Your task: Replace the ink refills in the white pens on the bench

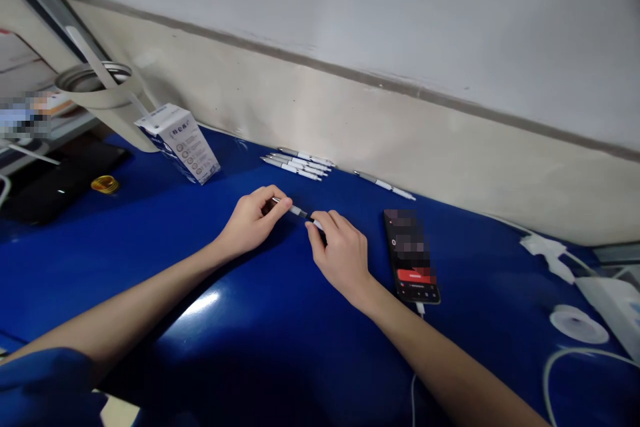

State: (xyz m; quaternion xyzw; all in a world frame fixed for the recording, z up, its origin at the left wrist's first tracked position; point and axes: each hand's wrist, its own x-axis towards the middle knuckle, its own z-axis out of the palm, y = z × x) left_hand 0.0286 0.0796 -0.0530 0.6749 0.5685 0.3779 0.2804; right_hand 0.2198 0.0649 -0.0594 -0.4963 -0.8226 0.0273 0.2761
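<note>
Between my two hands is a white pen [296, 210] with a dark band near its middle, held just above the blue table [240, 340]. My left hand [254, 219] pinches the silver tip end between thumb and fingers. On the other end, my right hand [341, 245] has its thumb and fingers closed, covering most of that part. Beyond the hands, several similar white and grey pens [299, 164] lie side by side near the wall. A single pen [385, 185] lies apart to their right.
Right of my hand lies a phone [411, 257] with a charging cable. Farther right are a tape roll [579, 324] and white cables. At left stand a box [183, 143] and a cream tumbler [117, 107], with a gold ring-shaped item [105, 184] near a black case [60, 180].
</note>
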